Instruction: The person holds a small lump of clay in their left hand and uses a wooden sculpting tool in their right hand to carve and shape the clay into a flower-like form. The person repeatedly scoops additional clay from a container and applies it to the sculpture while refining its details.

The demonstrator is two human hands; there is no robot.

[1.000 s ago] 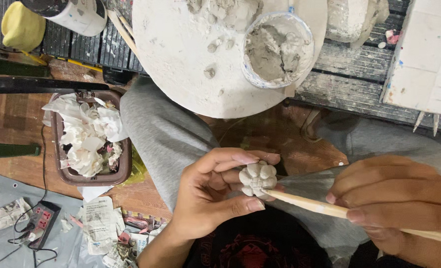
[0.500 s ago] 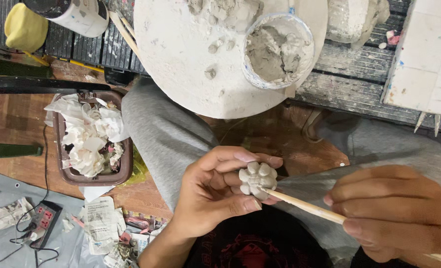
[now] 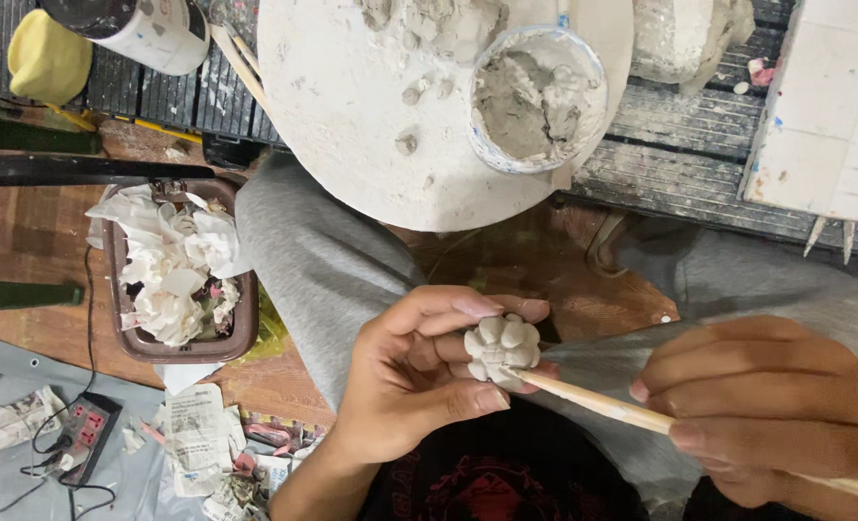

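Above the person's lap, the left hand (image 3: pixel 419 381) pinches a small white clay flower (image 3: pixel 501 349) between thumb and fingertips. The right hand (image 3: pixel 766 410) is closed around a thin wooden modelling stick (image 3: pixel 598 402), whose tip touches the flower's lower edge. Ahead lies a round white board (image 3: pixel 352 106) bearing a cup of grey clay (image 3: pixel 537 96); to the left stands a brown tray of white clay flowers (image 3: pixel 173 275).

A craft workshop: clay-smeared round board (image 3: pixel 352 106), clay tub (image 3: pixel 537 96) (paper scraps (image 3: pixel 197 439) on floor)
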